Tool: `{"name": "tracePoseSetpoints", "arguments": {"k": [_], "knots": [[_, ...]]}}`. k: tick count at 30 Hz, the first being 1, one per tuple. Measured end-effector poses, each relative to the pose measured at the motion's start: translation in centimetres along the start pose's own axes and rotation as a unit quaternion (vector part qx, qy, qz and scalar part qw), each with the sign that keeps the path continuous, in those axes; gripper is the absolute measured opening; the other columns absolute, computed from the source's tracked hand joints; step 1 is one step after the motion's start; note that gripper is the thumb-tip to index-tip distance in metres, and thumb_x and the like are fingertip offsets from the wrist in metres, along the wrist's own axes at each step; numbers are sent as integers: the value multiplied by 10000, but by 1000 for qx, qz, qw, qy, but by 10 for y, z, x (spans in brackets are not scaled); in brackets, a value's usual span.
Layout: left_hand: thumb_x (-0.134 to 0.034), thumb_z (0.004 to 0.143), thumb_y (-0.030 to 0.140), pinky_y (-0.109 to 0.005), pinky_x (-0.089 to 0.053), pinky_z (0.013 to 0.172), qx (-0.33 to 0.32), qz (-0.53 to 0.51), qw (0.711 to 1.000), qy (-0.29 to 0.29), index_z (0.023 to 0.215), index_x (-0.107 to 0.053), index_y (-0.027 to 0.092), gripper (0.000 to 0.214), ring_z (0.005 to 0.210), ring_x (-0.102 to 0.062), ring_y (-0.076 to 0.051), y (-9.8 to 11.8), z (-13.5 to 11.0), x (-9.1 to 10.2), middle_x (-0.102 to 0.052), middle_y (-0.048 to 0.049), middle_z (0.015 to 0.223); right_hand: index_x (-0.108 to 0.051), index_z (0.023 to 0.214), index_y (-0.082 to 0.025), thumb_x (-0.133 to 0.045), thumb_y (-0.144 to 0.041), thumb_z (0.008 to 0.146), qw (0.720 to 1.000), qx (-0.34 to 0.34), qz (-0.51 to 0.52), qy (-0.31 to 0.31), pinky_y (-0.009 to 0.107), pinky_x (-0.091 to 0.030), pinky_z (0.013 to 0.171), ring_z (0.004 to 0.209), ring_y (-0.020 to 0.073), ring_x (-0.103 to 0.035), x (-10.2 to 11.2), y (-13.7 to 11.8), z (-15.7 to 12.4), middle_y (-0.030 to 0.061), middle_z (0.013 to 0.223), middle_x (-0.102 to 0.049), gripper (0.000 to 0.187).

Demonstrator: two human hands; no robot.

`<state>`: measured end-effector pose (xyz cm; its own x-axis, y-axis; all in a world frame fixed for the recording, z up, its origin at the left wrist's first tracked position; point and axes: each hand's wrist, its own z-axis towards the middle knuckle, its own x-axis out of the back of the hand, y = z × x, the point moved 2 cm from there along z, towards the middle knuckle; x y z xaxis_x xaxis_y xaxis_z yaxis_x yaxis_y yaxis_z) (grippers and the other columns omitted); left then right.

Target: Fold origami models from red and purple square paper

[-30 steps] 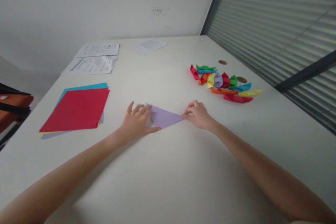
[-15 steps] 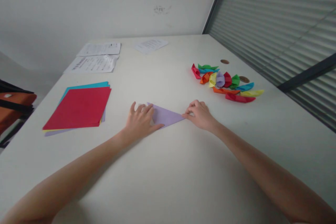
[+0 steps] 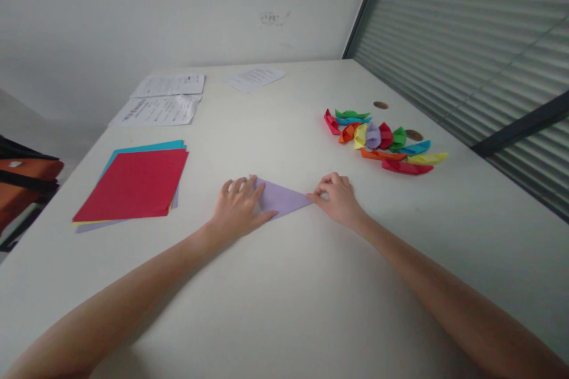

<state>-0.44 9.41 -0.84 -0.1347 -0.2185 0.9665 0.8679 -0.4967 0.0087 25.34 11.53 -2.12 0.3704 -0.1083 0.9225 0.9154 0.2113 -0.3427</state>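
A lilac paper folded into a triangle [image 3: 284, 198] lies flat on the white table [image 3: 284, 284]. My left hand [image 3: 237, 210] rests flat on its left part, fingers stretched out and pressing the paper down. My right hand [image 3: 338, 196] is at the triangle's right tip, its fingers curled and pinching that corner against the table.
A stack of coloured square sheets [image 3: 133, 183], red on top, lies to the left. A heap of folded coloured paper shapes [image 3: 382, 142] sits at the right, by two round holes in the tabletop. Printed sheets [image 3: 160, 103] lie at the far side. An orange and black object [image 3: 22, 174] is off the left edge.
My left hand's fingers have drawn closer together on the paper. The right hand has stayed at the tip.
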Motion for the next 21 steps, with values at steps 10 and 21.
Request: {"name": "tracePoseSetpoints", "arguments": {"k": [10, 21], "knots": [[-523, 825, 662, -526, -424, 951, 22, -4, 999, -36, 1278, -569, 211, 641, 1238, -485, -351, -1, 3, 5, -509, -121, 1424, -720, 717, -239, -671, -449, 820, 1000, -2, -13, -16, 468, -412, 871, 1014, 297, -482, 4, 0, 1, 90, 1053, -543, 239], [-537, 823, 652, -536, -432, 955, 18, -17, 999, -29, 1267, -584, 224, 619, 1233, -488, -353, -4, 0, 6, -508, -119, 1426, -688, 715, -223, -686, -521, 777, 999, -31, -28, 27, 481, -415, 876, 1022, 309, -496, 14, 21, -2, 104, 1060, -539, 304]]}}
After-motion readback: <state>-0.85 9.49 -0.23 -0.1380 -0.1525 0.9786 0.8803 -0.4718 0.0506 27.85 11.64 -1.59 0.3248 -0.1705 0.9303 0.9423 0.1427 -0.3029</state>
